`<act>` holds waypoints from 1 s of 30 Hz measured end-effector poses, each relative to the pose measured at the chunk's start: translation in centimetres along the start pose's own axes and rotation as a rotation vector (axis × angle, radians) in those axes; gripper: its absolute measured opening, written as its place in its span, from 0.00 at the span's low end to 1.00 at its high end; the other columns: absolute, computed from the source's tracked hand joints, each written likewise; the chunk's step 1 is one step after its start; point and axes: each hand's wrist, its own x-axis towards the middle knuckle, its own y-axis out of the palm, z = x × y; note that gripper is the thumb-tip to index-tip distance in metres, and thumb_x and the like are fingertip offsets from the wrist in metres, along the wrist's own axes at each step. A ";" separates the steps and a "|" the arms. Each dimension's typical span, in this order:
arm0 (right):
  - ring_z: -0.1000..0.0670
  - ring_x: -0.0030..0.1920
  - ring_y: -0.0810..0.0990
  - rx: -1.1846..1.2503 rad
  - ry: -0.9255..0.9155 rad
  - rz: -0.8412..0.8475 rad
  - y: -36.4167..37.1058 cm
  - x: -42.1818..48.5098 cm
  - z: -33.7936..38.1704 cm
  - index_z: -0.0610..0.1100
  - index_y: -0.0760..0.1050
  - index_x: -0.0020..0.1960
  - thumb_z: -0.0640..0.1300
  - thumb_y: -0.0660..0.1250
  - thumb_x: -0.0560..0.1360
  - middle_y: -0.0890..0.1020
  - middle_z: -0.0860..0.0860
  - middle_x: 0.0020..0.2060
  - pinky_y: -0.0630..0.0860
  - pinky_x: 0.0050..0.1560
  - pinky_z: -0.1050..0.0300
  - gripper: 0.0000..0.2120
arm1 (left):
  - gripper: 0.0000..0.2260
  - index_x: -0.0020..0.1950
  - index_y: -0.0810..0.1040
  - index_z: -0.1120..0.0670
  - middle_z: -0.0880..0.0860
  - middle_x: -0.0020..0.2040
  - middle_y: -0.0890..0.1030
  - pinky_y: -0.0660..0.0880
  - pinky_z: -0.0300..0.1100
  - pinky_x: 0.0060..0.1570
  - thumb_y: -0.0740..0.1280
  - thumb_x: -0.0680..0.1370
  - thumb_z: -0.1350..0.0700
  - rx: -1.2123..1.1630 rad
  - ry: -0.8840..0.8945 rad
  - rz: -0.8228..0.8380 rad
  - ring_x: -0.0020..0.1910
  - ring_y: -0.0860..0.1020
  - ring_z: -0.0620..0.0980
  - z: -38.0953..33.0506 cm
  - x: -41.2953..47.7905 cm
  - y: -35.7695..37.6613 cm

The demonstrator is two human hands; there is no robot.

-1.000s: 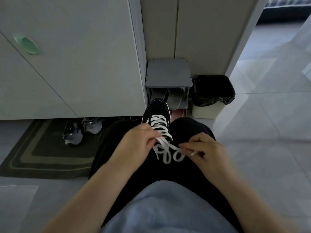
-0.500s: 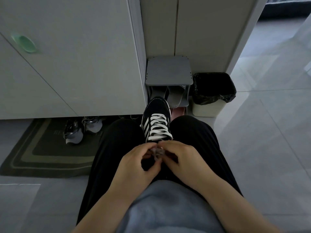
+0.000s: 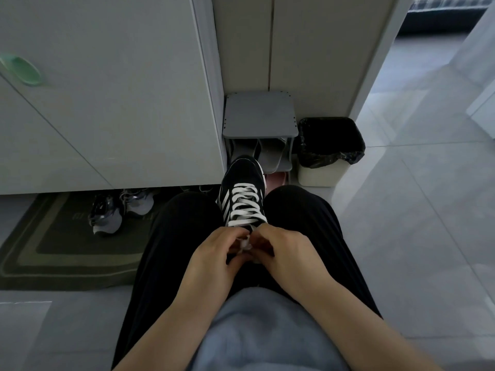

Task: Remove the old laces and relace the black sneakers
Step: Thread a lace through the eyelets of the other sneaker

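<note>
The left hand and right hand have drawn together, bunching the white lace earlier stretched between them

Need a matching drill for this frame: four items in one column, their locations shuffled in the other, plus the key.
Items
1. black sneaker
2. lace ends
3. bin
4. grey shoes

Places
A. right of the grey stool
B. pinched between left hand and right hand
C. on the doormat
D. between the person's legs

Pairs: 1-D, 2-B, 3-A, 4-C
</note>
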 end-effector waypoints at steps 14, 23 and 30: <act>0.61 0.45 0.76 -0.008 -0.005 0.047 -1.8 -1.7 -1.2 0.49 0.78 0.58 0.44 0.70 0.73 0.78 0.56 0.52 0.72 0.49 0.71 0.14 | 0.05 0.39 0.83 0.52 0.42 0.39 0.78 0.68 0.25 0.46 0.69 0.71 0.54 0.236 0.178 -0.019 0.42 0.73 0.39 1.3 0.7 0.5; 0.55 0.43 0.80 -0.038 -0.025 0.016 -0.7 -1.3 0.2 0.45 0.80 0.50 0.48 0.60 0.74 0.80 0.53 0.46 0.77 0.43 0.64 0.13 | 0.13 0.36 0.80 0.39 0.40 0.25 0.75 0.53 0.23 0.26 0.56 0.69 0.44 0.524 0.205 0.107 0.26 0.73 0.39 0.7 1.1 -0.1; 0.53 0.40 0.78 -0.167 0.006 -0.032 -0.8 -1.9 -0.9 0.50 0.81 0.48 0.49 0.65 0.69 0.80 0.56 0.40 0.77 0.39 0.62 0.10 | 0.13 0.32 0.80 0.41 0.39 0.32 0.76 0.54 0.25 0.25 0.57 0.68 0.42 0.635 0.248 0.130 0.36 0.69 0.41 1.5 1.3 0.2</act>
